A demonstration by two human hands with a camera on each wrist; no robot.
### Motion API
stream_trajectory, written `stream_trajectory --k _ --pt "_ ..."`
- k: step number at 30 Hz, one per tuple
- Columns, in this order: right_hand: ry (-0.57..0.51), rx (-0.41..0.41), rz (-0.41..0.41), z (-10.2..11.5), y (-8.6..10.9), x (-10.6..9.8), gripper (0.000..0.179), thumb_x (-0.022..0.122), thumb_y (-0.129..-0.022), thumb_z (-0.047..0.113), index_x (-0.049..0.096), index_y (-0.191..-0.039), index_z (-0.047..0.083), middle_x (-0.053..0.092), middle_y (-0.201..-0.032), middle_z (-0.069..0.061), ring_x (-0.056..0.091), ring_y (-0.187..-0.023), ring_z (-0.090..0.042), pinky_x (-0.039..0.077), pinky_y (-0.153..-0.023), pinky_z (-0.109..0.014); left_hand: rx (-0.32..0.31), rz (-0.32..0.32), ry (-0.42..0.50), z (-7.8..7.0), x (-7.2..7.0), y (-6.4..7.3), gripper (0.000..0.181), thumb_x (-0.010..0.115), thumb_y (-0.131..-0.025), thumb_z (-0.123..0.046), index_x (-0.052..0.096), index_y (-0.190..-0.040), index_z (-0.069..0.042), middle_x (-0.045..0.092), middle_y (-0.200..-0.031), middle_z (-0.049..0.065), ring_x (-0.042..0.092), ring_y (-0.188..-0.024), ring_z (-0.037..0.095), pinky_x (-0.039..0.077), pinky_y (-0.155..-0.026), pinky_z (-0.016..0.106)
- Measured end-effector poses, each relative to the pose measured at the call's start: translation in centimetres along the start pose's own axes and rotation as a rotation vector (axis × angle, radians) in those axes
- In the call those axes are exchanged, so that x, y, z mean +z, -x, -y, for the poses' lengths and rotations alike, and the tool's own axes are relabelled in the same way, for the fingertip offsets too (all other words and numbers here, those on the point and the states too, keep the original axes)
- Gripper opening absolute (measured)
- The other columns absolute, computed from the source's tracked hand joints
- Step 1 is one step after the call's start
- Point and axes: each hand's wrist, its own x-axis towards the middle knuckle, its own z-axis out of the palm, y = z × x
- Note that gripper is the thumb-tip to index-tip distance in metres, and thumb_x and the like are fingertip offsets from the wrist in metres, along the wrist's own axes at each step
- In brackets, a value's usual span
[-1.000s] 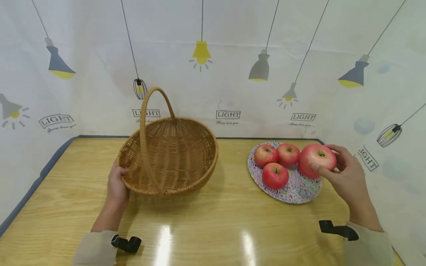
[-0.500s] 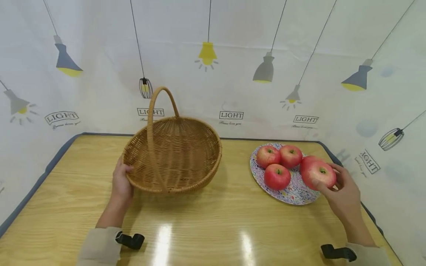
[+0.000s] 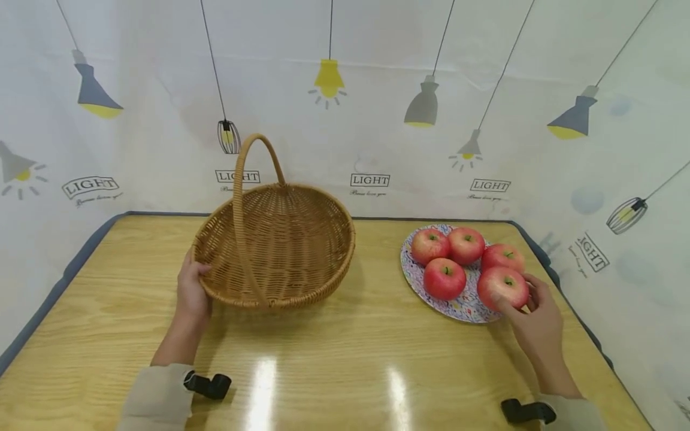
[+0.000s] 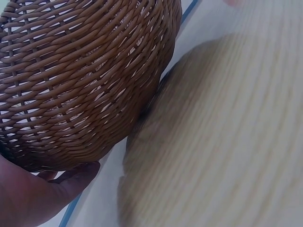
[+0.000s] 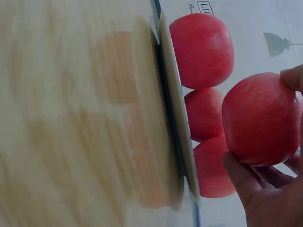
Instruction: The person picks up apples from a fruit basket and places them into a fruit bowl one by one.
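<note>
A brown wicker basket (image 3: 302, 251) with an arched handle stands left of centre, its hollow inside facing me. My left hand (image 3: 193, 287) grips its left rim, thumb over the edge; in the left wrist view, fingers of the left hand (image 4: 52, 191) lie against the weave. On the right, my right hand (image 3: 536, 317) holds a red apple (image 3: 502, 288) by its sides, over the front right of a patterned plate (image 3: 417, 287). Several other apples (image 3: 444, 279) rest on that plate. In the right wrist view, the held apple (image 5: 262, 118) is raised off the plate's surface.
Both things stand on a light wood table (image 3: 334, 353) with a dark blue back edge. A white backdrop (image 3: 302, 120) printed with lamps rises behind and along both sides. Black camera mounts sit on each wrist.
My right hand has brought the held apple left and toward me, uncovering another apple behind it on the plate. My left hand keeps its grip on the basket.
</note>
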Motion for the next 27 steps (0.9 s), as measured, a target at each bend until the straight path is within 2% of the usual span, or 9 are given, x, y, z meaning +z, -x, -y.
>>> stream_trajectory --k 5,13,15,21,27 --pt "0.006 0.022 0.019 -0.2 0.0 0.7 0.07 0.077 -0.087 0.028 0.045 -0.148 0.012 0.052 -0.139 -0.008 0.046 -0.104 0.015 0.038 -0.079 -0.001 0.011 0.001 0.013 0.0 -0.1 -0.1 0.072 0.019 -0.091 -0.006 0.02 -0.162 -0.02 0.035 -0.154 0.004 0.043 -0.127 0.013 0.041 -0.102 0.02" --pt "0.008 0.014 0.009 -0.9 -0.2 2.5 0.071 0.078 -0.087 0.035 0.048 -0.147 0.013 0.051 -0.145 -0.005 0.048 -0.1 -0.002 0.039 -0.079 -0.004 0.012 -0.012 0.011 -0.1 -0.2 0.0 0.071 0.02 -0.092 -0.008 0.021 -0.161 -0.019 0.043 -0.142 -0.005 0.045 -0.123 0.013 0.042 -0.098 0.02" --pt "0.013 0.008 -0.002 -1.2 -0.2 2.8 0.071 0.079 -0.086 0.036 0.048 -0.146 0.013 0.051 -0.144 -0.006 0.048 -0.099 -0.002 0.038 -0.08 -0.004 0.002 -0.005 0.004 0.0 -0.2 0.0 0.071 0.02 -0.092 -0.009 0.019 -0.161 -0.019 0.042 -0.142 -0.005 0.045 -0.123 0.013 0.043 -0.098 0.02" --pt "0.021 -0.005 -0.042 -2.0 -0.1 3.0 0.069 0.08 -0.084 0.03 0.05 -0.143 0.009 0.056 -0.138 -0.009 0.048 -0.094 0.003 0.037 -0.08 0.0 -0.007 0.015 -0.002 0.2 0.1 0.0 0.072 0.019 -0.091 -0.008 0.017 -0.162 -0.021 0.031 -0.158 0.005 0.041 -0.129 0.013 0.039 -0.104 0.02" --pt "0.028 -0.045 -0.05 -2.3 -0.4 3.3 0.07 0.081 -0.084 0.03 0.05 -0.143 0.007 0.058 -0.135 -0.011 0.048 -0.092 0.004 0.037 -0.08 -0.001 -0.003 -0.008 0.025 0.1 0.1 0.0 0.072 0.019 -0.092 -0.008 0.019 -0.162 -0.023 0.034 -0.155 0.002 0.042 -0.128 0.012 0.038 -0.103 0.021"
